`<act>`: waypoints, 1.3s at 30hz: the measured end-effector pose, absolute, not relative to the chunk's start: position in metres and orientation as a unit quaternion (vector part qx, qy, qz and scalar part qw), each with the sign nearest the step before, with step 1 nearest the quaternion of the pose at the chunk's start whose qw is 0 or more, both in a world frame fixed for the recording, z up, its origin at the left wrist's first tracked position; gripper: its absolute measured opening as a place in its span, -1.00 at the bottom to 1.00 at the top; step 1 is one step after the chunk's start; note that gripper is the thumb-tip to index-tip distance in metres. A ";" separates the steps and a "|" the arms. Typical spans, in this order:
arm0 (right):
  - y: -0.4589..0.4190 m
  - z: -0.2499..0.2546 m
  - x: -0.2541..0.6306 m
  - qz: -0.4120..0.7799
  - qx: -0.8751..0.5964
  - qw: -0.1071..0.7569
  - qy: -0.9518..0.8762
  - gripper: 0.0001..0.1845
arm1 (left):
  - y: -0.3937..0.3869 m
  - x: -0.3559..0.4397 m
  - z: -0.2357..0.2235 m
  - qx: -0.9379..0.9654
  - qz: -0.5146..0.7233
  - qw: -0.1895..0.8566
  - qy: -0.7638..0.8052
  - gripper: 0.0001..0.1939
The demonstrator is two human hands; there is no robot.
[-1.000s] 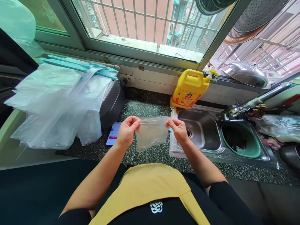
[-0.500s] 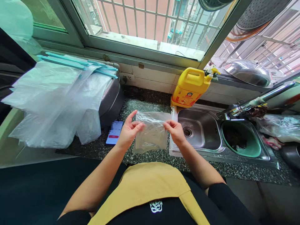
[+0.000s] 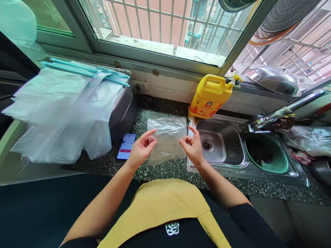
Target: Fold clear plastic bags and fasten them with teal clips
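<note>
A clear, wrinkled plastic bag [image 3: 168, 143] is spread out between my two hands, over the speckled countertop. My left hand [image 3: 139, 148] has the left edge of the bag between its thumb and bent fingers. On the opposite edge, my right hand [image 3: 192, 148] pinches the plastic with its thumb against the curled fingers, its index finger raised. The bag looks flat, with creases catching light along its far side. Just left of my left hand lies a phone [image 3: 126, 146] with a lit screen.
To the right are a steel sink [image 3: 219, 141] and a green basin [image 3: 266, 153]. A yellow jug [image 3: 209, 96] stands behind the sink. More plastic bags [image 3: 59, 117] with blue clips drape over a dark box [image 3: 124, 113] at left. A faucet [image 3: 287, 106] reaches over the basin.
The bag has shifted slightly away from me and lies flatter between my hands. My left index finger has come down; my right index finger has lifted off the plastic.
</note>
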State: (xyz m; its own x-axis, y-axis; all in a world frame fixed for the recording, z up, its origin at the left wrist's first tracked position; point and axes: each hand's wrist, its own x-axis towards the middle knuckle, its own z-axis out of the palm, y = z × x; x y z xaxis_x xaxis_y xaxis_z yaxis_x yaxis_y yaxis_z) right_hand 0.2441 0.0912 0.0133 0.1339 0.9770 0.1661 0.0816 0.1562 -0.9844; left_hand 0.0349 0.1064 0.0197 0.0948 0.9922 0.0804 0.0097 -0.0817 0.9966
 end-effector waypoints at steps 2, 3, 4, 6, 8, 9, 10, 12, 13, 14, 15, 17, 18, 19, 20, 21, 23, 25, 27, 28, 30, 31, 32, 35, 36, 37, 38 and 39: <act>0.090 0.014 0.244 0.386 -0.512 0.554 -0.531 -0.50 | 0.106 0.033 0.020 0.554 0.481 0.479 0.482 -0.71; 0.089 0.013 0.244 0.380 -0.511 0.554 -0.536 -0.58 | 0.106 0.032 0.021 0.554 0.480 0.469 0.493 -0.74; 0.089 0.013 0.244 0.376 -0.508 0.554 -0.541 -0.64 | 0.106 0.032 0.021 0.552 0.481 0.463 0.499 -0.73; 0.088 0.012 0.245 0.382 -0.491 0.564 -0.543 -0.67 | 0.106 0.032 0.022 0.545 0.491 0.459 0.501 -0.69; 0.088 0.012 0.246 0.394 -0.473 0.585 -0.528 -0.62 | 0.105 0.034 0.021 0.538 0.504 0.462 0.493 -0.63; 0.088 0.012 0.246 0.395 -0.468 0.595 -0.520 -0.60 | 0.105 0.035 0.020 0.535 0.512 0.463 0.487 -0.60; 0.089 0.013 0.246 0.392 -0.466 0.602 -0.516 -0.59 | 0.105 0.035 0.020 0.532 0.520 0.464 0.481 -0.59; 0.089 0.015 0.247 0.378 -0.465 0.605 -0.524 -0.62 | 0.105 0.036 0.019 0.525 0.538 0.464 0.469 -0.57; 0.089 0.016 0.248 0.370 -0.463 0.601 -0.536 -0.64 | 0.105 0.037 0.019 0.521 0.546 0.464 0.464 -0.57; 0.089 0.018 0.249 0.364 -0.461 0.592 -0.552 -0.65 | 0.105 0.037 0.019 0.517 0.553 0.465 0.459 -0.58; 0.089 0.019 0.250 0.356 -0.460 0.581 -0.570 -0.68 | 0.105 0.037 0.020 0.513 0.559 0.466 0.455 -0.59; 0.089 0.022 0.252 0.340 -0.464 0.549 -0.607 -0.79 | 0.106 0.037 0.022 0.507 0.562 0.472 0.452 -0.59; 0.089 0.023 0.253 0.332 -0.467 0.534 -0.622 -0.86 | 0.107 0.037 0.023 0.504 0.561 0.475 0.453 -0.59; 0.089 0.024 0.254 0.324 -0.471 0.525 -0.631 -0.92 | 0.107 0.037 0.024 0.499 0.560 0.480 0.455 -0.59; 0.089 0.025 0.255 0.318 -0.474 0.520 -0.636 -0.96 | 0.107 0.038 0.025 0.492 0.560 0.486 0.457 -0.59; 0.089 0.025 0.256 0.313 -0.475 0.519 -0.637 -0.98 | 0.107 0.038 0.026 0.483 0.560 0.492 0.459 -0.59; 0.089 0.028 0.257 0.312 -0.473 0.518 -0.641 -0.97 | 0.107 0.038 0.028 0.467 0.564 0.502 0.461 -0.59; 0.089 0.031 0.259 0.315 -0.463 0.501 -0.660 -0.88 | 0.107 0.037 0.030 0.466 0.565 0.508 0.453 -0.56; 0.089 0.034 0.260 0.305 -0.460 0.481 -0.682 -0.77 | 0.106 0.035 0.033 0.492 0.545 0.518 0.440 -0.48; 0.090 0.035 0.261 0.293 -0.461 0.473 -0.691 -0.74 | 0.106 0.034 0.034 0.510 0.527 0.521 0.437 -0.45; 0.091 0.038 0.263 0.266 -0.468 0.469 -0.701 -0.75 | 0.105 0.031 0.037 0.543 0.488 0.519 0.445 -0.46; 0.091 0.038 0.264 0.256 -0.469 0.470 -0.703 -0.76 | 0.104 0.030 0.038 0.554 0.475 0.513 0.452 -0.50; 0.092 0.039 0.265 0.250 -0.468 0.473 -0.704 -0.76 | 0.104 0.029 0.039 0.559 0.470 0.507 0.458 -0.55; 0.093 0.042 0.267 0.237 -0.468 0.477 -0.705 -0.78 | 0.105 0.030 0.041 0.548 0.491 0.494 0.462 -0.62; 0.093 0.042 0.268 0.232 -0.469 0.477 -0.706 -0.81 | 0.106 0.031 0.042 0.541 0.504 0.490 0.462 -0.63; 0.093 0.043 0.268 0.227 -0.469 0.476 -0.709 -0.84 | 0.106 0.031 0.042 0.534 0.516 0.485 0.462 -0.64; 0.093 0.044 0.269 0.222 -0.467 0.473 -0.713 -0.88 | 0.107 0.032 0.041 0.530 0.525 0.479 0.462 -0.65; 0.093 0.046 0.270 0.217 -0.465 0.470 -0.718 -0.92 | 0.107 0.032 0.041 0.527 0.533 0.473 0.464 -0.66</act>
State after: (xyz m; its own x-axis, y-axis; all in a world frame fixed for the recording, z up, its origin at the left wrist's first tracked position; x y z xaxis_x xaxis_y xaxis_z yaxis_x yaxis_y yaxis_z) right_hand 0.2698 0.0932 0.0457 -0.1267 0.8716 0.4736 0.4637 0.4741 -0.7485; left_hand 0.0320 0.1074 0.0407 0.0026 0.9925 0.1225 -0.0151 -0.1224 0.9924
